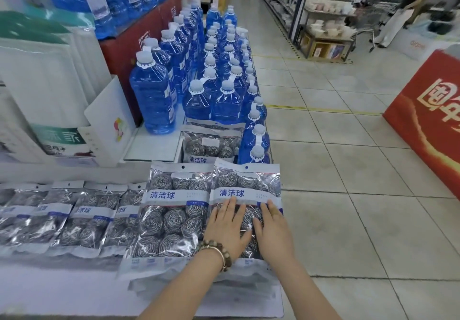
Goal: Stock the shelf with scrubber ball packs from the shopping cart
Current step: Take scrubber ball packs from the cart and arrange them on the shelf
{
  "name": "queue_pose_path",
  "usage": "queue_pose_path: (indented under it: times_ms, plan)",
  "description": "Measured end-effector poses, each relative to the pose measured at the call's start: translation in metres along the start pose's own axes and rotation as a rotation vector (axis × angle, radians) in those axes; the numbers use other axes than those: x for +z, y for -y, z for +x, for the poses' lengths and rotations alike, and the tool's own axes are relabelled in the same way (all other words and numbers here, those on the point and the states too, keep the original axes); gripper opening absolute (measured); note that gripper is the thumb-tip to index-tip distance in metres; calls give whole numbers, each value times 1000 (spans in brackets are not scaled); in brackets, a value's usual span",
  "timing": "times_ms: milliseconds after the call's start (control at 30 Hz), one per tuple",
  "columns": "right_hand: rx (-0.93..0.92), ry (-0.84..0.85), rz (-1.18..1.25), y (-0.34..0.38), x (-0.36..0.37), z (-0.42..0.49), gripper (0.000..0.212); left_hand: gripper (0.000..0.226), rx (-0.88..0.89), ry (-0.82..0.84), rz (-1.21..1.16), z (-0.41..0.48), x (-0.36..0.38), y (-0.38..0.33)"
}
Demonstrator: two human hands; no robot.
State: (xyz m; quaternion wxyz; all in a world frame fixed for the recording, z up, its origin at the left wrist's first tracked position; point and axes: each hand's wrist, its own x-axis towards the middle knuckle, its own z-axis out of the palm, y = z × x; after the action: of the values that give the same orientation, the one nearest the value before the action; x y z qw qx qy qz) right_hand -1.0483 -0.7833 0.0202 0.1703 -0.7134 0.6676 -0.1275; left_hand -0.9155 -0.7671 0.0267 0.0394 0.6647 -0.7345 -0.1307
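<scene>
Several clear packs of steel scrubber balls lie flat on a white shelf (pixel 62 285). The rightmost scrubber pack (pixel 246 183) tops a small pile at the shelf's right end. My left hand (pixel 227 227), with a bead bracelet at the wrist, presses flat on its lower half. My right hand (pixel 272 230) presses flat beside it, fingers straight. A second scrubber pack (pixel 171 212) lies just left of it. A row of scrubber packs (pixel 74 217) continues leftward. Another scrubber pack (pixel 211 143) sits further back by the bottles. No shopping cart shows near me.
Blue liquid bottles (pixel 219 76) stand in rows behind the shelf. White cutting boards (pixel 49 78) stand at the left. A red display box (pixel 428 118) sits on the tiled floor (pixel 336 170) at right. Far down the aisle are crockery shelves (pixel 326 13) and a person (pixel 400 13).
</scene>
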Motion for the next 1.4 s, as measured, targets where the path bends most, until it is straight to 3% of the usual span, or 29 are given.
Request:
queue_pose_path:
  times_ms: [267, 567, 1133, 1400]
  plan:
    - [-61, 43, -4, 13, -14, -4, 62, 59, -106, -84, -253, -19, -23, 8]
    - [-287, 189, 329, 86, -17, -12, 41, 41, -464, -309, -657, -92, -61, 72]
    - [-903, 693, 242, 330, 129, -132, 33, 24, -1106, -700, -791, -353, -50, 241]
    - [-972, 890, 164, 446, 210, -224, 31, 37, -1383, -737, -702, -493, -23, 326]
